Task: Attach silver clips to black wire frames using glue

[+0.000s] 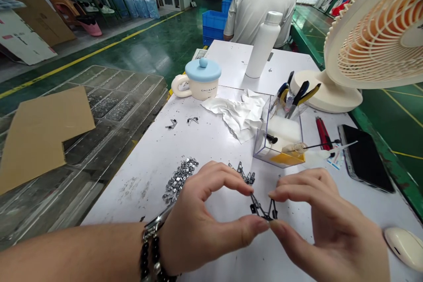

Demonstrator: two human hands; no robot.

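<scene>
From my end of the head camera, I have the dark, V-shaped metal bracket [263,214] pinched between both my hands, just above the white tabletop [132,194]. Its base sits where my two thumb tips nearly meet, and its splayed legs rise toward my index fingertips: the left leg slants up to my left index, the right one stands almost upright below my right index.

My left hand [206,220] reaches in from the lower left, forearm nearly level, index arched over and thumb stretched out beneath, so a wide loop opens behind the pinch. My right hand [325,220] comes from the lower right and mirrors it, index and thumb narrowing onto the piece with the other fingers curled back.

Just beyond my fingertips lies a cluster of similar brackets [245,174]; past my left knuckles is a heap of small silver metal pieces [180,179].
</scene>
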